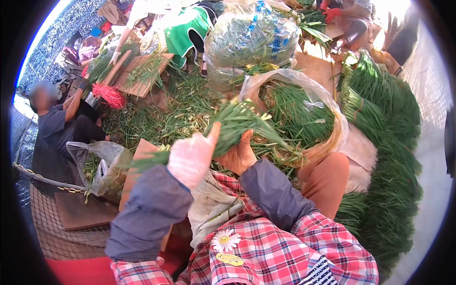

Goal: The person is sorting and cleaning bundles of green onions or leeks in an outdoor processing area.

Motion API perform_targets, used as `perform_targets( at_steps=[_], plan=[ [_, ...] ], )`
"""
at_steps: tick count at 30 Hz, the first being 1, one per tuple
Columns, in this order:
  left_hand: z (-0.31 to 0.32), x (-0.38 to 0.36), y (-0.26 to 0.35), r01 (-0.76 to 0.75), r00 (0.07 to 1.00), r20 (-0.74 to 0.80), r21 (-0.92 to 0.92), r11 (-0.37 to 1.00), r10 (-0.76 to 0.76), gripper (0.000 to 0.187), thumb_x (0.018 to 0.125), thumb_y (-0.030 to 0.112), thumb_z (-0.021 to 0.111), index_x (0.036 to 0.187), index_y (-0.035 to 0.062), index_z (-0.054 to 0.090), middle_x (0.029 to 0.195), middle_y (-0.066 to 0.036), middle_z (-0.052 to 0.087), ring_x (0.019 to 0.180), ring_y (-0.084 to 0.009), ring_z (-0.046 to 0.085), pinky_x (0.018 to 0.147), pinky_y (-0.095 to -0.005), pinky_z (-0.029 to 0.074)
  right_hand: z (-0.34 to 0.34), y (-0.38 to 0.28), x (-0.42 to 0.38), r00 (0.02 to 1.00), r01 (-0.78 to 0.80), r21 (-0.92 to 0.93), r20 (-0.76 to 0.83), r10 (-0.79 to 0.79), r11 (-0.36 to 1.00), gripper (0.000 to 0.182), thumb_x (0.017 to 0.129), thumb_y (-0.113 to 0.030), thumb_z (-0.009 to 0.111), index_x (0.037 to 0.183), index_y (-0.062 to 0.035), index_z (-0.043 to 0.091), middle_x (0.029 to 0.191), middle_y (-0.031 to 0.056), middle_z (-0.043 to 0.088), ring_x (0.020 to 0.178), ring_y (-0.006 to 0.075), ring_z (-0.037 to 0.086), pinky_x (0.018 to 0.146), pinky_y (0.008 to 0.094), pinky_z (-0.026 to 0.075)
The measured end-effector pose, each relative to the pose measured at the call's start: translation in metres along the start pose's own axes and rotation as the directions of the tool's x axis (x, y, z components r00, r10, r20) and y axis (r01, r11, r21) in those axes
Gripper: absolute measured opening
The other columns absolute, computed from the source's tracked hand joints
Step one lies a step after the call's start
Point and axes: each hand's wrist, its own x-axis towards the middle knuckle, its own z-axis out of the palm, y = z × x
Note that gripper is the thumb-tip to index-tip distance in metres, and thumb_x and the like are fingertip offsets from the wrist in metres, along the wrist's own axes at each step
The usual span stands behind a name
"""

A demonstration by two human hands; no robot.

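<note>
A bunch of green chives (237, 124) is raised in front of my chest, its pale cut ends toward the top. My left hand (190, 159), in a whitish glove, is closed with the index finger along the bunch; some blurred green leaves (148, 161) stick out to its left. On the underside, my right hand (236, 156) grips the same bunch with the thumb up. Parts of the fingers of both hands are hidden by the leaves. Just beyond my right hand stands an open clear plastic bag (338, 124) with loose chives (297, 110) in it.
Tied chive bundles (387, 128) are stacked along the right. A full plastic bag (251, 40) stands at the back. Leaf scraps (178, 102) cover the ground. A person (59, 114) sits at the left near red ties (108, 95); a smaller bag (102, 166) is nearer.
</note>
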Motion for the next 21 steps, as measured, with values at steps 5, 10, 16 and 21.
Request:
perform_targets(
  at_steps=[5, 10, 16, 21],
  plan=[
    [0.033, -0.032, 0.045, 0.069, 0.986, -0.145, -0.120, 0.990, -0.087, 0.062, 0.076, 0.009, 0.054, 0.136, 0.0118, 0.038, 0.065, -0.005, 0.053, 0.051, -0.0182, 0.058, 0.043, -0.0296, 0.045, -0.048, -0.008, -0.002, 0.994, -0.005, 0.068, -0.112, 0.012, 0.998, 0.088, 0.062, -0.062, 0.069, 0.126, -0.0065, 0.046, 0.125, 0.0112, 0.053, 0.115, 0.0302, 0.051, 0.100, 0.0492, 0.040],
    [0.047, -0.051, 0.074, 0.102, 0.989, -0.073, -0.265, 0.959, -0.125, 0.060, 0.077, 0.008, 0.052, 0.135, 0.0070, 0.038, 0.072, -0.007, 0.050, 0.051, -0.0179, 0.056, 0.043, -0.0299, 0.046, -0.042, -0.014, -0.018, 0.997, -0.060, 0.030, -0.054, 0.061, 0.998, 0.071, 0.076, -0.045, 0.068, 0.128, -0.0028, 0.044, 0.127, 0.0148, 0.051, 0.106, 0.0294, 0.056, 0.095, 0.0534, 0.043],
    [0.046, -0.060, 0.094, 0.133, 0.991, 0.047, -0.543, 0.829, -0.128, 0.082, 0.068, 0.017, 0.068, 0.139, 0.0049, 0.029, 0.086, -0.017, 0.049, 0.063, -0.0322, 0.059, 0.055, -0.0411, 0.049, -0.066, -0.029, -0.031, 0.978, -0.165, 0.055, -0.122, 0.170, 0.985, 0.058, 0.075, -0.035, 0.071, 0.119, -0.0022, 0.051, 0.104, 0.0113, 0.062, 0.090, 0.0247, 0.061, 0.086, 0.0468, 0.049],
    [0.034, -0.083, 0.021, 0.225, 0.887, 0.129, -0.959, -0.172, 0.444, 0.073, 0.073, 0.024, 0.074, 0.136, 0.0081, 0.041, 0.115, -0.017, 0.059, 0.094, -0.0225, 0.061, 0.082, -0.0319, 0.047, -0.047, -0.077, -0.052, 0.931, -0.357, -0.169, -0.149, 0.334, 0.919, 0.059, 0.070, -0.032, 0.073, 0.116, 0.0001, 0.052, 0.090, 0.0105, 0.060, 0.080, 0.0232, 0.061, 0.068, 0.0415, 0.055]
  ],
)
